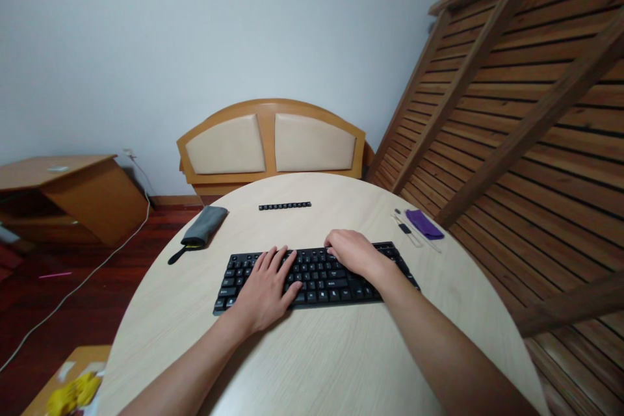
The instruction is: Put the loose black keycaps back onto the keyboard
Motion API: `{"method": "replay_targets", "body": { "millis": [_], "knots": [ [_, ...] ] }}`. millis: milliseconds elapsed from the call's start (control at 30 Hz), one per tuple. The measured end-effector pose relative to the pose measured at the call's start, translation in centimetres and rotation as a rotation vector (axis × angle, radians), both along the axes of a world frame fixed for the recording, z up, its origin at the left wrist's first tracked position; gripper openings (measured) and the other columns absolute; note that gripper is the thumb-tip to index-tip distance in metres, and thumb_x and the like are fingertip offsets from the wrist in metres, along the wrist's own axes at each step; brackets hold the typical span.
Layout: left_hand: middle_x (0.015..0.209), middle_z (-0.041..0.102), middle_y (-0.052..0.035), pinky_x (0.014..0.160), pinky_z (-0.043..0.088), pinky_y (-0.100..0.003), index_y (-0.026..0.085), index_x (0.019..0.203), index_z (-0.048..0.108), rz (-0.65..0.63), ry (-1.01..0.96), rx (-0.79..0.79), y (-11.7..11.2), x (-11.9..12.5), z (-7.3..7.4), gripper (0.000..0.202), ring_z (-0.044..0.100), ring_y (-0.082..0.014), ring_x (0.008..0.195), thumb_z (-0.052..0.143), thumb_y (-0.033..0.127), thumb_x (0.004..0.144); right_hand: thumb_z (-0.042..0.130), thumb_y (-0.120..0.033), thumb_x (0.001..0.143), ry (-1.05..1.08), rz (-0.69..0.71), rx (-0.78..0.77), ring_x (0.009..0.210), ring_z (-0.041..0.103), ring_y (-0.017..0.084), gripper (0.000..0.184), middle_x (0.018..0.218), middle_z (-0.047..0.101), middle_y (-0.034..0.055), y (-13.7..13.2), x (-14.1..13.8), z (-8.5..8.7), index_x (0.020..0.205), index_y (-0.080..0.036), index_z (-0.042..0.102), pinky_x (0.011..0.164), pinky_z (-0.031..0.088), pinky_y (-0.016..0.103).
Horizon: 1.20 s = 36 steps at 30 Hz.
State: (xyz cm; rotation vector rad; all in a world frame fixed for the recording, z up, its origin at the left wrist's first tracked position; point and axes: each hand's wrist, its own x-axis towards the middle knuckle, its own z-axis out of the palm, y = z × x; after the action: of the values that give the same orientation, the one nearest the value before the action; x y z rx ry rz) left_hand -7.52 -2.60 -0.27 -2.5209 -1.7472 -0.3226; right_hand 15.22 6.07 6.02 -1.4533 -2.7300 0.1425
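Note:
A black keyboard lies on the round pale table, in front of me. My left hand rests flat over its left part, fingers spread across the keys. At the upper edge of the keyboard, right of the middle, is my right hand with its fingers curled together and pointing down. Whatever is between those fingertips is hidden. Farther back, several small black keycaps stand in a straight row.
A grey pouch with a black loop lies at the table's left. To the right are a folded purple cloth and a thin wire tool with a black grip. A wooden headboard stands behind; slatted wood panels lean at right.

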Motion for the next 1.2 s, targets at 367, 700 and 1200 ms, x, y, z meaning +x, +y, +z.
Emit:
{"method": "replay_targets", "body": {
  "millis": [367,700,1200],
  "knots": [
    [0.155,0.038,-0.0103,0.117,0.028,-0.051,0.021,0.15,0.039,-0.009,-0.02,0.018,-0.1,0.0,0.0,0.061,0.032,-0.0316,0.144,0.037,0.054,0.099,0.062,-0.017,0.089,0.098,-0.011,-0.061,0.104,0.067,0.027,0.019,0.104,0.074,0.0114,0.0,0.4,0.1,0.101,-0.018,0.077,0.086,0.047,0.031],
    [0.155,0.038,-0.0091,0.118,0.027,-0.05,0.022,0.151,0.037,0.006,-0.037,0.015,-0.3,0.1,0.0,0.06,0.031,-0.0299,0.144,0.04,0.051,0.099,0.06,-0.023,0.093,0.38,0.121,-0.02,0.095,0.066,0.021,0.02,0.097,0.073,0.0062,0.7,2.6,-2.9,0.104,-0.022,0.077,0.086,0.047,0.03],
    [0.118,0.063,-0.0112,0.1,0.045,-0.04,0.018,0.117,0.066,-0.019,-0.035,0.061,12.1,0.4,3.8,0.032,0.057,-0.0259,0.11,0.048,0.032,0.096,0.056,-0.024,0.097,0.675,0.122,0.054,0.098,0.063,0.019,0.022,0.101,0.073,0.0044,0.0,3.0,-5.4,0.109,-0.023,0.074,0.09,0.047,0.033]
  ]
}}
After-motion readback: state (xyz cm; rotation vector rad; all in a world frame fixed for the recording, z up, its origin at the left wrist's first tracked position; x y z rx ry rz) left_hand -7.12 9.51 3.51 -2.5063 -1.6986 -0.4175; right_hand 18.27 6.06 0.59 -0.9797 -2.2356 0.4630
